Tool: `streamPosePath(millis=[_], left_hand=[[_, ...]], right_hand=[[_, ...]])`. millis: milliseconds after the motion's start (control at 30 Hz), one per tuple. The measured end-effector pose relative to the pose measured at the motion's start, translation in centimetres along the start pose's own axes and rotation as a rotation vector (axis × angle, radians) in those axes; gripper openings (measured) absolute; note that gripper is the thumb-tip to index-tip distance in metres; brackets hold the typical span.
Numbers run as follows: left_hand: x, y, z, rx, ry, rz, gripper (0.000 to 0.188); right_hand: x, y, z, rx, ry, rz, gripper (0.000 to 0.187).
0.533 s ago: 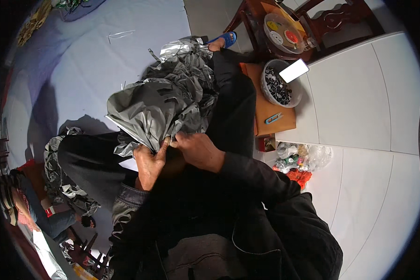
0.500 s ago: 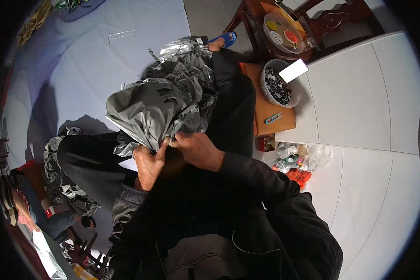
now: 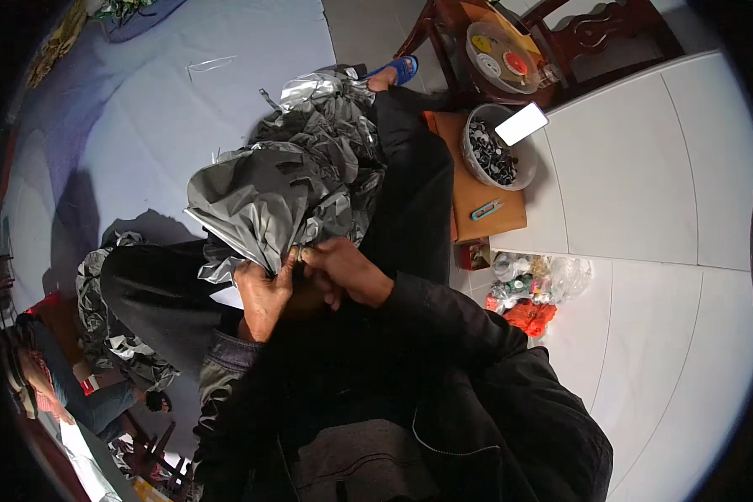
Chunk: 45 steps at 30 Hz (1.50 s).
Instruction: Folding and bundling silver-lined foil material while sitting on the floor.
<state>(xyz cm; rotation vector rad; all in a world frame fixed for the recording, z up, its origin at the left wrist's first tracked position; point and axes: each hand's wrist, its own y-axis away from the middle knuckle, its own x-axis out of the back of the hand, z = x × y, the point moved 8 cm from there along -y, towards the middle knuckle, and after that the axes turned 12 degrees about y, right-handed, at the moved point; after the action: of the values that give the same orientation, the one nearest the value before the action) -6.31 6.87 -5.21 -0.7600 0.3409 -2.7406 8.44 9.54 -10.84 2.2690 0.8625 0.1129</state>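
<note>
A crumpled silver-grey sheet of fabric (image 3: 251, 188) lies over my lap and spreads away past my knees. My left hand (image 3: 263, 297) pinches its near edge between thumb and fingers. Close against it, my right hand (image 3: 347, 272) has thumb and forefinger pressed together at the same edge, its other fingers curled. Whatever sits between the right fingertips is too small to make out. A white patch shows beside my left wrist.
To the right, a brown box (image 3: 494, 209) bears blue thread snips (image 3: 485, 210) and a bowl of small dark pieces (image 3: 492, 155), with a white phone (image 3: 521, 125) on its rim. A wooden chair (image 3: 452, 50) holds a clear tub (image 3: 504, 58). Another person (image 3: 75, 389) sits at lower left.
My right hand has turned slightly, and its lower fingers now show below the pinch. My left hand keeps its hold on the fabric. The whole view has shifted a little.
</note>
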Motion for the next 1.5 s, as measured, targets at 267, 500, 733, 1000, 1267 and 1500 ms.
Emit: streamPosePath(millis=[267,500,733,1000,1267,1500], left_hand=[[0.4,-1.0,-0.3,0.183,0.284,0.159,0.029],[0.7,-0.2,-1.8,0.510,0.651,0.214,0.024],[-0.3,0.4,-2.3,0.672,0.724,0.187,0.021],[1.7,0.2,-3.3,0.671,0.870,0.139,0.018],[11.9,-1.1,-8.0,0.547,0.753,0.393,0.023],[15.2,-2.8,-8.2,0.459,0.869,0.695,0.026]], right_hand=[[0.7,0.5,-4.6,0.630,0.764,0.374,0.029],[0.0,2.5,-8.6,0.927,0.782,0.745,0.043],[1.6,0.7,-7.1,0.860,0.585,0.652,0.044],[5.4,0.8,-7.8,0.860,0.520,0.752,0.033],[12.3,2.1,-9.0,0.667,0.330,0.687,0.024],[12.1,2.1,-10.5,0.741,0.248,0.629,0.020]])
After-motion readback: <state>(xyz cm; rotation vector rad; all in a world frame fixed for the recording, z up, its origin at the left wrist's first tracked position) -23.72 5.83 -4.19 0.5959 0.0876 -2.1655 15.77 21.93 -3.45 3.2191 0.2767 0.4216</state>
